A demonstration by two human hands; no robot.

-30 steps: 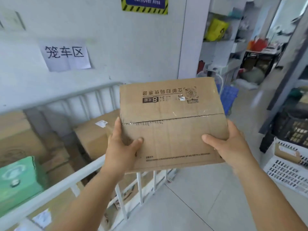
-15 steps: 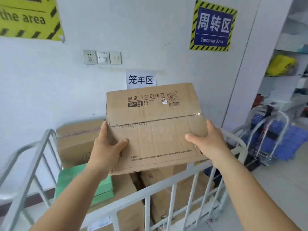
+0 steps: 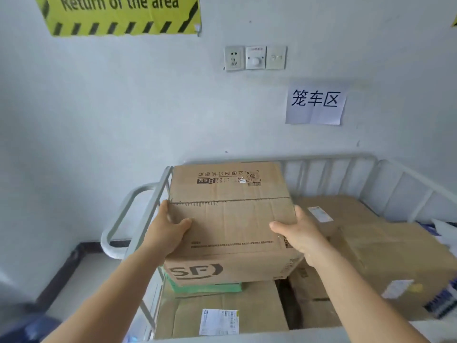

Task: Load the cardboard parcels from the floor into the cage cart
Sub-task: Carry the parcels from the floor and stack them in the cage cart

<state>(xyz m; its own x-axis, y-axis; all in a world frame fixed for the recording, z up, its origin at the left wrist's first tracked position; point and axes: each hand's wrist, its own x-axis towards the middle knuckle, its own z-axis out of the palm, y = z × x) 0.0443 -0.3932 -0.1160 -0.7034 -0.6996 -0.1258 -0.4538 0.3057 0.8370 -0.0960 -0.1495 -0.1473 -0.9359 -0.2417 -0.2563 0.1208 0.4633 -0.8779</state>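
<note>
Yellow hazard sign (image 3: 121, 14), wall socket panel (image 3: 255, 58), paper notice (image 3: 315, 103)

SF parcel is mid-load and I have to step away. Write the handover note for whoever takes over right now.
Left hand: gripping the left side of the SF parcel.
Right hand: gripping its right side.
Parcel: inside the cage cart rails at the left end, low over a green box; contact cannot be confirmed.
Done: several cardboard parcels already lie in the cart.
Left: set this one down, release, and check the floor for more; the floor parcels are out of view.
</note>
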